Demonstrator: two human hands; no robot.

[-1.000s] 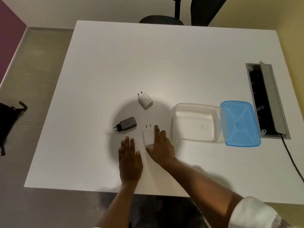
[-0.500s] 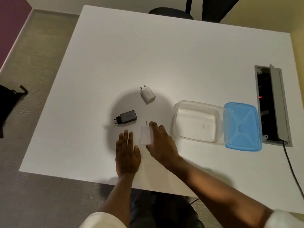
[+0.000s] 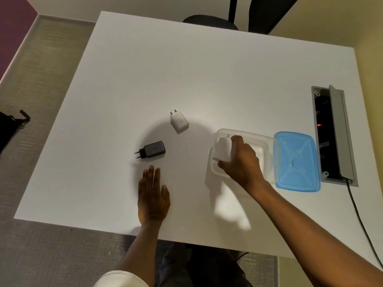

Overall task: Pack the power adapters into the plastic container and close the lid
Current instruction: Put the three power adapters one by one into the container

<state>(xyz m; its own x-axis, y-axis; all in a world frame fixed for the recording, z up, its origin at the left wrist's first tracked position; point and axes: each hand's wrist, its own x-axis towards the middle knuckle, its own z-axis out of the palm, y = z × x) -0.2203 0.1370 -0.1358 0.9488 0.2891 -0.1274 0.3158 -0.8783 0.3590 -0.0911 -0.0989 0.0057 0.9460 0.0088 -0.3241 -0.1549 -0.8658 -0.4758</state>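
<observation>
My right hand grips a white power adapter and holds it over the left end of the clear plastic container; I cannot tell whether the adapter touches the container. The blue lid lies flat on the table, against the container's right side. A second white adapter lies on the table, left of the container and farther from me. A black adapter lies left of that, pins pointing left. My left hand rests flat on the table just below the black adapter, holding nothing.
The white table has a grey cable hatch standing open at its right edge, with a black cable running from it toward me. A black office chair stands beyond the far edge. A dark bag lies on the floor at left.
My right hand lifted the near white adapter off the table and carried it right, over the container. My left hand stayed flat on the table.
</observation>
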